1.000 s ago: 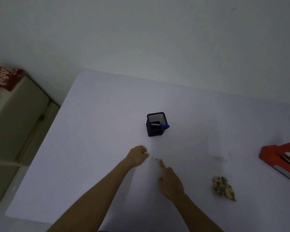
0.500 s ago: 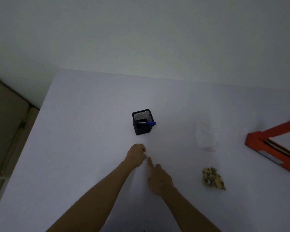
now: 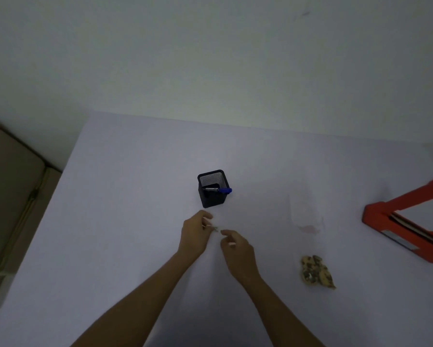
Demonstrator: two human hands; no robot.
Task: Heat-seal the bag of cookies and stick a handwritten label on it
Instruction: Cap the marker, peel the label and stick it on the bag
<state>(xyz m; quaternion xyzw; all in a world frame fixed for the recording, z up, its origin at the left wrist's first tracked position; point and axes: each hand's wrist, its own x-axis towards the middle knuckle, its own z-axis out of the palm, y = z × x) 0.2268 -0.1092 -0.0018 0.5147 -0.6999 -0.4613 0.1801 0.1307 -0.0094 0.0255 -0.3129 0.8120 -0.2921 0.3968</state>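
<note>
A small pale label (image 3: 215,229) is pinched between the fingertips of my left hand (image 3: 194,235), just in front of the black mesh pen holder (image 3: 212,187). My right hand (image 3: 238,249) is close beside it, thumb and forefinger curled near the label's right end; whether they touch it is unclear. A blue-capped marker (image 3: 219,190) leans in the holder. A clear plastic bag (image 3: 306,212) lies flat to the right, hard to make out. A cookie (image 3: 315,271) lies on the table at the lower right. The red heat sealer (image 3: 405,226) is at the right edge.
The white table (image 3: 122,221) meets a pale wall at the back. A beige box or cabinet (image 3: 10,196) stands beyond the table's left edge, with something red on its far corner.
My right hand went from pointing flat on the table to a curled pinch near the label. My left hand lifted slightly with the label. The camera view shifted.
</note>
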